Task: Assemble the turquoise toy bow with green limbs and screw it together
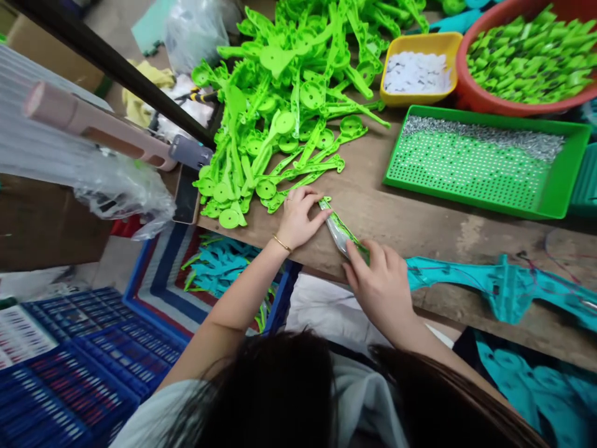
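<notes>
A long, narrow green plastic part [344, 226] with a shiny greyish, see-through piece [336, 233] along its near side lies slantwise between my hands, over the front of the wooden bench. My left hand [301, 218], with a thin bracelet at the wrist, pinches the far end between thumb and fingers. At the near end, my right hand [380, 280] grips the same part with its thumb against the see-through piece. The right fingers cover that end. Just beyond my left hand spreads a large heap of bright green plastic parts [280, 124], several with round discs.
A green perforated tray [489, 208] holds small metal pieces, probably screws. Behind it stand a yellow tray [417, 98] of white bits and a red basin [527, 111] of green pieces. A turquoise part [506, 286] with wires lies right. Blue crates [140, 292] stand below left.
</notes>
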`<state>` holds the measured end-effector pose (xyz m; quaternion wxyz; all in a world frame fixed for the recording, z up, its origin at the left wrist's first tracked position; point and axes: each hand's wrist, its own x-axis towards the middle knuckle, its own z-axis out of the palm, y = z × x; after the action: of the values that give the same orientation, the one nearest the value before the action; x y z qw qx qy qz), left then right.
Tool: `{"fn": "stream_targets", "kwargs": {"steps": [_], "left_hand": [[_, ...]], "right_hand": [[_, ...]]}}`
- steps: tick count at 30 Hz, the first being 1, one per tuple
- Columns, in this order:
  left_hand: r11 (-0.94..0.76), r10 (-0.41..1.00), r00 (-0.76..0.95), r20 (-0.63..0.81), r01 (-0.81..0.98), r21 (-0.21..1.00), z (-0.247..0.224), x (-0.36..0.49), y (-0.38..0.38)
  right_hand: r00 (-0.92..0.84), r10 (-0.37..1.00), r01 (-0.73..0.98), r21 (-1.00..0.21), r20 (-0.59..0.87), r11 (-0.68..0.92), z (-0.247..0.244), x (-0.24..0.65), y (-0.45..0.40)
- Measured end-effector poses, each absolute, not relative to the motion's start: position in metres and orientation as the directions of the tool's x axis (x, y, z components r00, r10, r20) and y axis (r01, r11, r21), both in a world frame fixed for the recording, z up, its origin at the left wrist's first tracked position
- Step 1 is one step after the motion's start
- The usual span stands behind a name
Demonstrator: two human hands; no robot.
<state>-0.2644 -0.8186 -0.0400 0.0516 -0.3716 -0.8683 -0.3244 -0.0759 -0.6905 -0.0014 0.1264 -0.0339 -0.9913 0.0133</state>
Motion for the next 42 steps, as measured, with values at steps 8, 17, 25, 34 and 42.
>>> {"fn": "stream_targets", "kwargs": {"steps": [8,17,25,34,42], "left_hand": [[0.547,0.619,-0.720,0.314,0.682,0.484,-0.039,-0.267,-0.821],[0.497,0.612,-0.718,0.330,0.674,0.546,-0.036,-0.266,-0.825],[0.632,0.350,-0.785,0.511,0.601,0.489,-0.019,-0.305,-0.825],[0.759,-0.082,-0.860,0.504,0.274,0.591,0.024,-0.375,-0.873],[0.799,0.081,-0.972,0.220,0.195,0.569,0.040,-0.371,-0.909]], "right_hand": [[-0.940,0.300,0.264,-0.208,0.164,0.942,-0.005,-0.047,-0.666],[-0.926,0.294,0.239,-0.237,0.235,0.942,-0.017,-0.049,-0.660],[-0.892,0.293,0.146,-0.393,0.344,0.908,-0.018,-0.047,-0.647],[-0.833,0.336,0.109,-0.465,0.440,0.878,-0.010,-0.030,-0.628],[-0.846,0.277,0.086,-0.396,0.456,0.914,-0.016,-0.030,-0.616]]}}
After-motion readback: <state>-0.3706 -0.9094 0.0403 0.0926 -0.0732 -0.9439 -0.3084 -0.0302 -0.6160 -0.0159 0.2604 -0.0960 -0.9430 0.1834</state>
